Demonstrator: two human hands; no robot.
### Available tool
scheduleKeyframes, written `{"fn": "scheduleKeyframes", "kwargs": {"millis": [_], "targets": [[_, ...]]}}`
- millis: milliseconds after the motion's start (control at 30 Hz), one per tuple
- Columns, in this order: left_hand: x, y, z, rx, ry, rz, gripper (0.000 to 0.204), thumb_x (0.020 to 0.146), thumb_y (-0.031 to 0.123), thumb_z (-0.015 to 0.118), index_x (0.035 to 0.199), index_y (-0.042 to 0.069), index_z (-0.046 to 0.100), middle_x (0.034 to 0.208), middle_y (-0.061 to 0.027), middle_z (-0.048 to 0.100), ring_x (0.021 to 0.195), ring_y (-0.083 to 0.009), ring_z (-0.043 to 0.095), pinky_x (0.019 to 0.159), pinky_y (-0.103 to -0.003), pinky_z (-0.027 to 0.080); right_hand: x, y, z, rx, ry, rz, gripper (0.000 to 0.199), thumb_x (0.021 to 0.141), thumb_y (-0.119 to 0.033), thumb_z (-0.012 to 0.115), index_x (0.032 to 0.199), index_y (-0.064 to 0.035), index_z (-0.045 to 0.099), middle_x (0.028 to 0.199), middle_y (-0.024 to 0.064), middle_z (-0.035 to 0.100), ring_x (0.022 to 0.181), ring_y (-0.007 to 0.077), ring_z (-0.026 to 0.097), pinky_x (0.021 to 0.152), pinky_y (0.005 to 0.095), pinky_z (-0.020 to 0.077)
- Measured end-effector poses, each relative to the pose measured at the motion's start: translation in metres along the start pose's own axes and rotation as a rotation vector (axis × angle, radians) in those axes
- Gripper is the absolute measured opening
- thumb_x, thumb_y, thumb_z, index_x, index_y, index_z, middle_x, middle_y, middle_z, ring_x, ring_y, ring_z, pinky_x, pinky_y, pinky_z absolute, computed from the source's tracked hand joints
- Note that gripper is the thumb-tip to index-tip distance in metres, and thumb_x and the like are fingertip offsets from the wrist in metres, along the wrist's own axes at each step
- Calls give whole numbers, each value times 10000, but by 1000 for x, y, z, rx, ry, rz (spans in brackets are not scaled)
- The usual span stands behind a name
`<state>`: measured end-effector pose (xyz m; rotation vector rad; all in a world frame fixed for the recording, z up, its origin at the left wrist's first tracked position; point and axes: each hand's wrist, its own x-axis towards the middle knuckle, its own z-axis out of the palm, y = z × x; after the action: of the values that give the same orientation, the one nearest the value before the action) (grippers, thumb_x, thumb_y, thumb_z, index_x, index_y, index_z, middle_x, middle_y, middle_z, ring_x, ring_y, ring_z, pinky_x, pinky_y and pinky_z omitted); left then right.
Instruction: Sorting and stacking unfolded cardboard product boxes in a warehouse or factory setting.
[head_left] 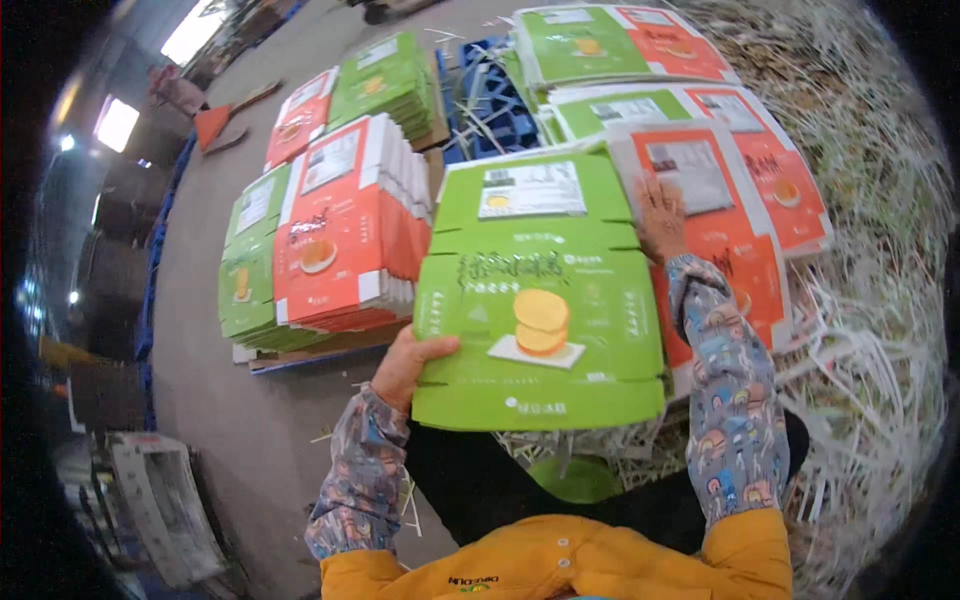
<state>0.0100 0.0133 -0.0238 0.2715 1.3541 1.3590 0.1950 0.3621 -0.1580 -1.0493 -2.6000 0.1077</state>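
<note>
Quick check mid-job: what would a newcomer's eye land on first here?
Probably the green carton flat in the centre, its lower left edge in the left hand, with the right hand by its upper right edge. Next, the shredded paper heaped along the right side, and the red stack left of centre.

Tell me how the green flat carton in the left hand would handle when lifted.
The green flat carton is probably fairly stiff, since its near end shows no obvious sag beside the left hand. It may fold at the creases crossing it. Being flat, it would likely slide rather than roll.
</note>
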Motion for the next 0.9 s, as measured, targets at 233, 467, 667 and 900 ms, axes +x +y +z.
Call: {"fn": "scheduleKeyframes", "kwargs": {"millis": [233, 467, 667, 900], "targets": [[-6, 9, -4, -12, 67, -46, 353, 716, 52, 600, 1048, -22, 504, 950, -89, 585, 798, -160, 580, 706, -285, 475, 52, -5, 56, -357, -9, 88, 550, 834, -349, 367, 1332, -265, 150, 1397, -13, 110, 1198, 318, 255, 825, 679, 240], [-76, 68, -32, 214, 109, -118, 388, 659, 18, 653, 1024, -30, 531, 921, -85, 598, 834, -155, 564, 722, -279, 454, 55, -18, 50, -337, -34, 157, 568, 834, -515, 308, 1330, -275, 169, 1393, -16, 137, 1226, 315, 213, 878, 661, 182], [-131, 61, -35, 465, -7, 57, 431, 623, -3, 691, 1022, -34, 531, 935, -78, 599, 840, -140, 543, 747, -275, 430, 60, -17, 18, -205, -220, 240, 583, 832, -490, 342, 1337, -275, 145, 1410, -25, 68, 1283, 292, 88, 935, 626, 108], [-225, 65, -49, 281, 281, 404, 437, 571, -49, 673, 989, -34, 545, 897, -92, 608, 807, -158, 565, 718, -273, 446, 58, -38, -28, -54, -515, 364, 806, 726, -564, 470, 1344, -172, 132, 1404, 66, 98, 1273, 301, 110, 934, 591, 164]]}}
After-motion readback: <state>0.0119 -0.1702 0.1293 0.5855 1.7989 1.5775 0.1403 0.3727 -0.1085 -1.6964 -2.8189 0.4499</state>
